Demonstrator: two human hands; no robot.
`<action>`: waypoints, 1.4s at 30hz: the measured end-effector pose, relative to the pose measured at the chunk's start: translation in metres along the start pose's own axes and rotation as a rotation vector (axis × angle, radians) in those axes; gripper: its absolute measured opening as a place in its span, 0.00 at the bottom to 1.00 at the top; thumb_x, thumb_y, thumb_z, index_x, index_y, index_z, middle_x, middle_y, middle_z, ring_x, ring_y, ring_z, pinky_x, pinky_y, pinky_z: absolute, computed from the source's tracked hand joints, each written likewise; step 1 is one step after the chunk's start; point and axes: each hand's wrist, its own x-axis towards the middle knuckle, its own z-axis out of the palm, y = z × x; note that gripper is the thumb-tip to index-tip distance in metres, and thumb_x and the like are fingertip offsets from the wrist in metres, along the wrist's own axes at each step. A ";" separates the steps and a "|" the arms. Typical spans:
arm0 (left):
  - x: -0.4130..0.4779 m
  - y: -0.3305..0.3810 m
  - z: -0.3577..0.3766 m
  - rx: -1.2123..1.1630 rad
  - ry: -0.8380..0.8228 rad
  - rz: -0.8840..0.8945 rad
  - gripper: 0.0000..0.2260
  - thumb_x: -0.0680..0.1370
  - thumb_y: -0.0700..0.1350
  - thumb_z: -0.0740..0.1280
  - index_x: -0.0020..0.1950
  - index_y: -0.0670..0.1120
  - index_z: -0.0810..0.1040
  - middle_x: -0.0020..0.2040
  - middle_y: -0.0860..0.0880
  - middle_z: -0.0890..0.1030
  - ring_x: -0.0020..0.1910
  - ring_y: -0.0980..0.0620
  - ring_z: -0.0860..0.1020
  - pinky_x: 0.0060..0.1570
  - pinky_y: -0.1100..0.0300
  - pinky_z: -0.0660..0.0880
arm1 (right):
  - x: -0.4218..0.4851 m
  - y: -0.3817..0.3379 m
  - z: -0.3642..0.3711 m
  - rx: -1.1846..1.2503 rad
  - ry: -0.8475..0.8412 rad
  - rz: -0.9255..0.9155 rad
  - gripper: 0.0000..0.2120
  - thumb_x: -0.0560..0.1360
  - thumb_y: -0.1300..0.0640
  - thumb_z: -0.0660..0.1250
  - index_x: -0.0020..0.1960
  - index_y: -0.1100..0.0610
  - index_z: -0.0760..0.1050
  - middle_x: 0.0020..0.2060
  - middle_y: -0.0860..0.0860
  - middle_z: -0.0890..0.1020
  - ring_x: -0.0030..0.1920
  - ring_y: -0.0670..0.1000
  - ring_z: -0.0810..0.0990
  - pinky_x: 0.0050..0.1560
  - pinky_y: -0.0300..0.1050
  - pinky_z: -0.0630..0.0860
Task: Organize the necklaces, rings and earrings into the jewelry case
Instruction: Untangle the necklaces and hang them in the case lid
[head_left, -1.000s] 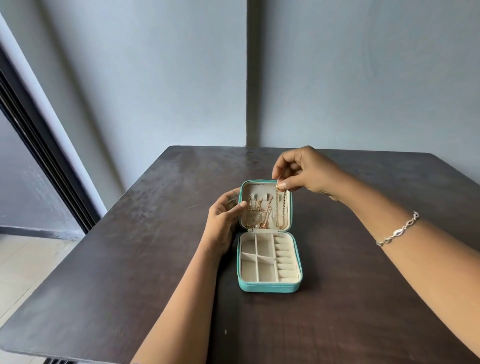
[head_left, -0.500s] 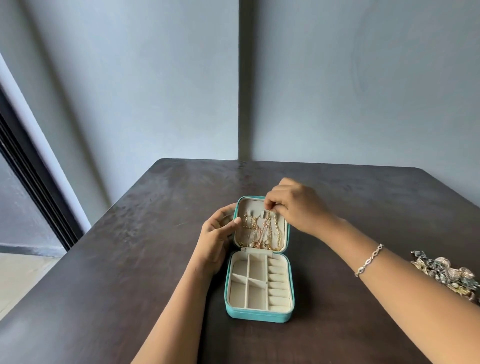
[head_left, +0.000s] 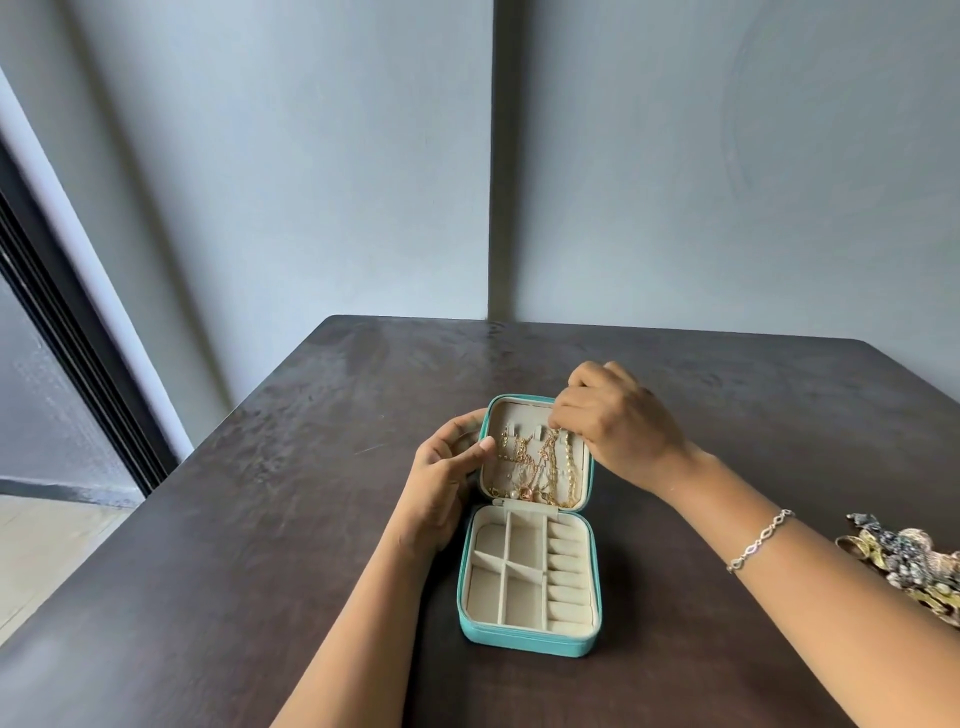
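The lid's (head_left: 519, 414) left edge is gripped by the left hand (head_left: 441, 478). A chain (head_left: 570, 467), judged limp and tangle-prone, is pinched near its top by the right hand (head_left: 618, 436).

I am in what looks like a plain home room: a dark brown wooden tabletop (head_left: 260, 545) against grey-blue painted walls (head_left: 701, 182), a black-framed glass door (head_left: 78, 348) and pale floor tiles (head_left: 47, 551) at left.
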 end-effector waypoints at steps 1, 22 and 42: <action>0.000 0.000 0.000 0.007 0.001 0.001 0.14 0.69 0.39 0.67 0.54 0.44 0.79 0.46 0.44 0.83 0.41 0.48 0.81 0.39 0.55 0.80 | 0.000 0.000 0.001 -0.004 0.009 -0.003 0.14 0.70 0.65 0.58 0.34 0.53 0.78 0.29 0.46 0.78 0.39 0.49 0.69 0.38 0.42 0.62; 0.001 -0.001 -0.002 -0.056 -0.026 0.017 0.16 0.69 0.37 0.68 0.57 0.42 0.77 0.48 0.44 0.83 0.42 0.49 0.82 0.39 0.57 0.81 | -0.003 -0.005 -0.001 0.718 -0.054 0.705 0.06 0.69 0.66 0.69 0.42 0.57 0.77 0.40 0.48 0.75 0.41 0.44 0.75 0.40 0.31 0.70; -0.032 -0.004 0.053 -0.071 0.164 -0.021 0.11 0.80 0.38 0.56 0.54 0.41 0.78 0.40 0.45 0.84 0.36 0.51 0.82 0.36 0.60 0.79 | -0.037 -0.056 -0.041 1.258 0.077 1.479 0.20 0.76 0.71 0.58 0.68 0.64 0.64 0.44 0.57 0.78 0.38 0.47 0.76 0.30 0.31 0.73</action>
